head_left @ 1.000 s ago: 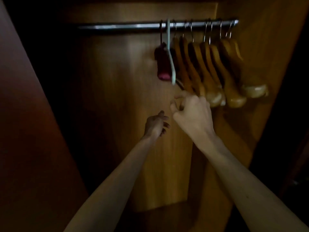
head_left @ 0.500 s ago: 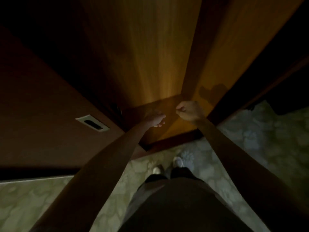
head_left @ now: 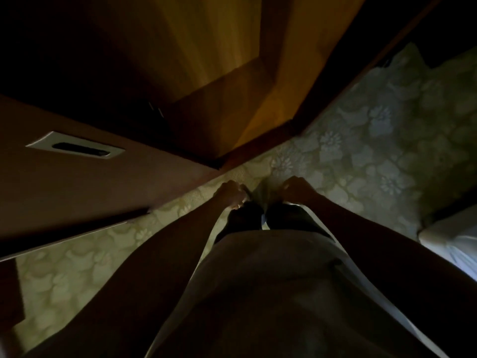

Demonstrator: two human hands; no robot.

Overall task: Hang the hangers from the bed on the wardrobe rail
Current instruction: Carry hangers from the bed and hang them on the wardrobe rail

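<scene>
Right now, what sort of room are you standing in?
Most likely a dim bedroom, in front of an open wooden wardrobe whose brown sliding door has a recessed metal handle. A floral-patterned floor runs to a white bed corner at the right.

The scene is dim and soft with blur. The left hand (head_left: 231,193) and right hand (head_left: 296,189) are curled, but whether either holds anything cannot be told. The bed (head_left: 449,244) is cut off by the right edge, only a pale corner showing. The wardrobe (head_left: 219,60) runs out past the top edge, its upper interior out of sight. The person's feet (head_left: 263,215) are dark, shapeless patches.
</scene>
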